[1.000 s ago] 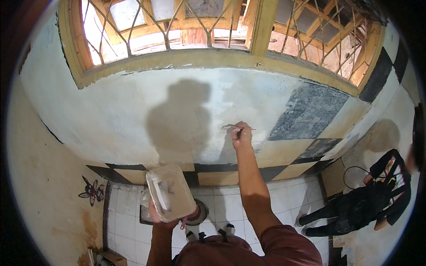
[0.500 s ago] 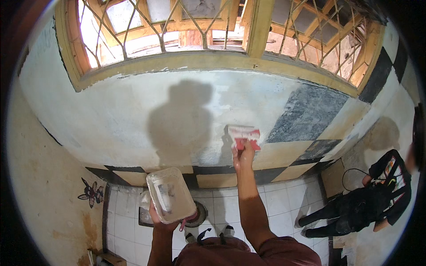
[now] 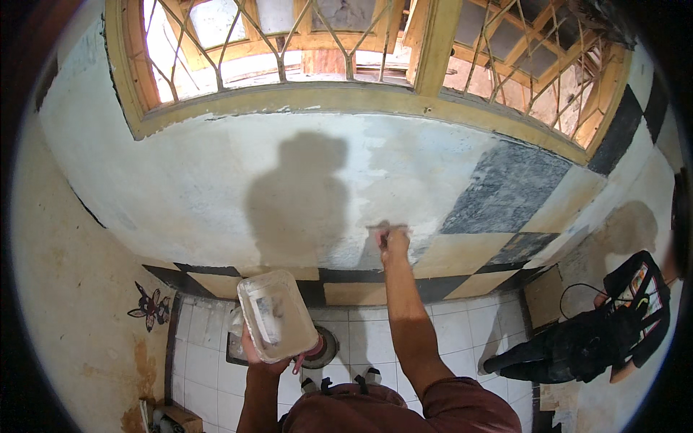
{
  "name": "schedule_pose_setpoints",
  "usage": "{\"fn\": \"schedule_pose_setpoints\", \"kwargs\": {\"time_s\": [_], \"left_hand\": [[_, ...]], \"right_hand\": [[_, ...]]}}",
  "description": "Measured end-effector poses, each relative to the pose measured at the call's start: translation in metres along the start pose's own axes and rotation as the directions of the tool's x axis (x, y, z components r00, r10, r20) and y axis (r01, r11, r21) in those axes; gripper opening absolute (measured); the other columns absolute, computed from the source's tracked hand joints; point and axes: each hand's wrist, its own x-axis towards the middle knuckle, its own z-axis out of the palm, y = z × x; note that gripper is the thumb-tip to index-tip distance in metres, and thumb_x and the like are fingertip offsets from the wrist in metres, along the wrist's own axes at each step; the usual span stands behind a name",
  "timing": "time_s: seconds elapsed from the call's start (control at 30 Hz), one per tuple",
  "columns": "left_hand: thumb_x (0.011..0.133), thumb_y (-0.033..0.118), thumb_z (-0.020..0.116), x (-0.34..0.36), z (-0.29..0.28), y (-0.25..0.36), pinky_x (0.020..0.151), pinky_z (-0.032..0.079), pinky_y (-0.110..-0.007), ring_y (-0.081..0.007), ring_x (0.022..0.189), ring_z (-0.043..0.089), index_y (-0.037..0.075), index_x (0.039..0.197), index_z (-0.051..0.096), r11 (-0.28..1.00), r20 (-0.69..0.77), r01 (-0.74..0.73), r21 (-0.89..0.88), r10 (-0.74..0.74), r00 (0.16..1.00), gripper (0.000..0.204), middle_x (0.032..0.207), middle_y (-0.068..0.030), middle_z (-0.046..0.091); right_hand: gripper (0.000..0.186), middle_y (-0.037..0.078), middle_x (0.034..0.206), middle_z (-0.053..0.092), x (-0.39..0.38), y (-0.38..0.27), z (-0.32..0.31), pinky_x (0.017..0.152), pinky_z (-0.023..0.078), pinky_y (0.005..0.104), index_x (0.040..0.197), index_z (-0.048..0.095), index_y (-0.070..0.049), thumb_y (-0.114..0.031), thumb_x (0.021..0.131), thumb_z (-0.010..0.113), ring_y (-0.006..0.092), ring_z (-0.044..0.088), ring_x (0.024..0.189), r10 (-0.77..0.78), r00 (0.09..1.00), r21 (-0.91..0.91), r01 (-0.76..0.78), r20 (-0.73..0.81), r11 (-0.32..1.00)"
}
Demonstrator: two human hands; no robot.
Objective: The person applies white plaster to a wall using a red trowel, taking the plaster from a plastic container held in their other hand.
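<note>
My right hand (image 3: 394, 245) is closed on a putty scraper (image 3: 402, 229), now seen nearly edge-on against the wall as a thin dark line. Around it the wall (image 3: 411, 191) carries a whitish, patchy coat. To the lower left, my left hand (image 3: 254, 352) grips a pale rectangular tray (image 3: 313, 333) by its near left side, most of the fingers hidden beneath. White paste (image 3: 266, 317) lies inside the tray. A pinkish handle (image 3: 298, 363) pokes out below the tray's near right corner; the rest of that tool is hidden.
A yellow window frame (image 3: 289, 99) with a metal grille spans the wall above. Dark and cream painted squares (image 3: 498, 184) show at right and along the wall's foot. White floor tiles (image 3: 455, 332) lie below. Another person (image 3: 577, 339) in dark clothes stands at right.
My right hand has turned and moved slightly down the wall; the scraper's red face no longer shows. The left hand and tray stay nearly in place. The view has shifted slightly.
</note>
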Motion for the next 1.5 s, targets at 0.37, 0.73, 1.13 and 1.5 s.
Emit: {"fn": "schedule_pose_setpoints", "kwargs": {"time_s": [0.37,0.73,1.13,1.5], "left_hand": [[0.098,0.041,0.034,-0.004,0.003,-0.010,0.093,0.050,-0.049,-0.0315,0.111,0.059,0.009,0.133,0.050,0.657,0.126,-0.270,0.703,0.259,0.958,0.050,0.125,-0.0121,0.058],[0.097,0.042,0.041,-0.001,-0.001,-0.005,0.088,0.053,-0.051,-0.0304,0.110,0.060,0.006,0.132,0.046,0.997,-0.078,0.023,-0.071,-0.029,0.997,0.051,0.123,-0.0117,0.058],[0.093,0.028,0.056,-0.005,0.021,-0.002,0.085,0.056,-0.043,-0.0258,0.107,0.061,0.004,0.135,0.041,1.000,-0.034,-0.014,-0.001,0.014,0.999,0.050,0.125,-0.0138,0.056],[0.094,0.034,0.053,0.002,0.005,-0.011,0.091,0.054,-0.043,-0.0279,0.109,0.060,0.004,0.138,0.038,0.995,0.031,-0.028,0.094,0.026,0.999,0.055,0.127,-0.0136,0.055]], "right_hand": [[0.006,0.006,0.073,0.060,-0.030,-0.036,-0.062,0.046,0.049,0.0329,0.089,0.059,-0.006,-0.004,0.083,0.061,0.0173,0.058,0.059,-0.047,0.992,0.071,0.056,-0.119,0.996],[0.009,0.003,0.076,0.061,-0.040,-0.071,-0.013,0.050,0.048,0.0304,0.090,0.058,-0.009,-0.003,0.083,0.060,0.0141,0.059,0.061,-0.294,0.955,0.076,0.295,-0.027,0.952],[0.019,0.004,0.056,0.051,0.026,-0.089,0.009,0.043,0.042,0.0280,0.065,0.052,-0.006,-0.013,0.081,0.057,0.0147,0.048,0.044,-0.304,0.951,-0.157,0.294,-0.048,0.943],[0.005,0.008,0.063,0.055,0.053,-0.093,-0.023,0.039,0.037,0.0264,0.075,0.051,0.001,-0.001,0.079,0.053,0.0149,0.049,0.045,-0.261,0.959,-0.061,0.256,-0.114,0.965]]}}
